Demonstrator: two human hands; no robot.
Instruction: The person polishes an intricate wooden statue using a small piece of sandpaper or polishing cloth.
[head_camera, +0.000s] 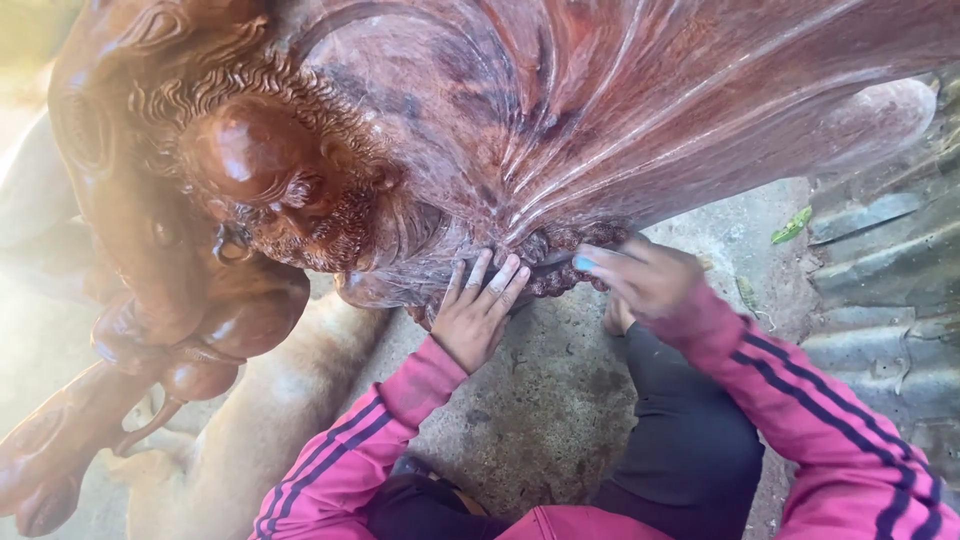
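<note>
A large carved statue of reddish-brown wood fills the upper view, with a glossy bearded head at the left and fluted robe folds at the right. My left hand lies flat with its fingers spread on the statue's lower edge, beside a row of carved beads. My right hand is curled against the same bead row; its fingers pinch something small that is blurred and that I cannot make out. Both arms wear pink sleeves with dark stripes.
Rough concrete floor lies under the statue. Grey corrugated sheet runs along the right side, with a green leaf on it. A tan shape lies on the floor at the lower left. My dark-trousered knee is bent below my right hand.
</note>
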